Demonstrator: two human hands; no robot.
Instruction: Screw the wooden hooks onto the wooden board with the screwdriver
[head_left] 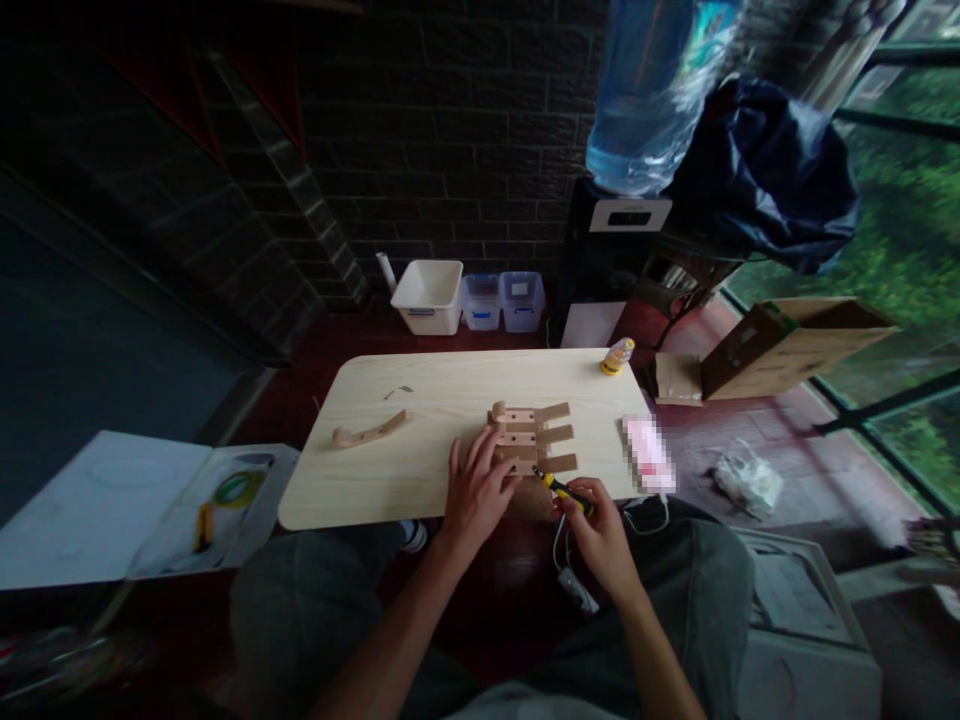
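Pale table [435, 375], brick wall [480, 130] beyond. Right hand [600, 525] curls round a yellow-black screwdriver [559, 486]; left hand [478, 480], fingers spread, touches the slatted wooden piece [521, 439] to its right. Seemingly screw work; next move calls for steady aim.

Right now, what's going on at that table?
A person is working with wooden pieces at the table. The left hand rests on them, fingers spread. The right hand holds what looks like a yellow-and-black screwdriver, its tip close to them. A curved wooden piece lies apart, farther left.
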